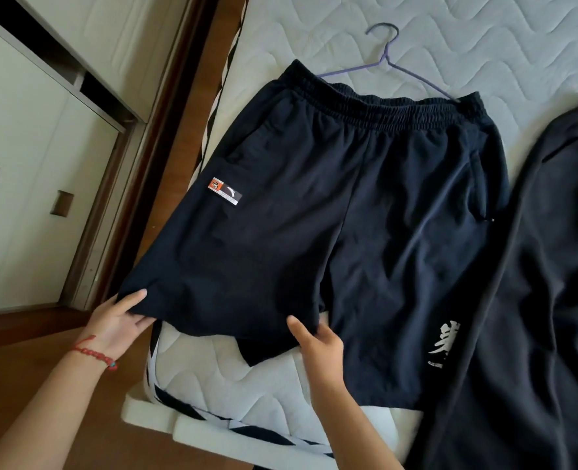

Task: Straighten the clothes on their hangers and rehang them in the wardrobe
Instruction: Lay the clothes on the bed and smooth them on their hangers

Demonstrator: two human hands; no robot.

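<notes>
Both hands reached in from the bottom of the frame. At lower left, the left hand (119,318), a red beaded bracelet (94,353) on its wrist, pinched the hem corner of the dark navy shorts (331,212), thumb on top and fingers beneath the cloth. Lower centre, the right hand (318,344) pinched the same leg's hem at its inner edge, thumb over the fabric. Those shorts lay spread across the white quilted mattress (484,39), filling the middle of the frame, waistband toward the top. A purple hanger (387,57) showed just above the waistband, partly hidden under it. Another dark garment (545,300) lay along the right edge. White wardrobe doors (26,130) stood at upper left.
</notes>
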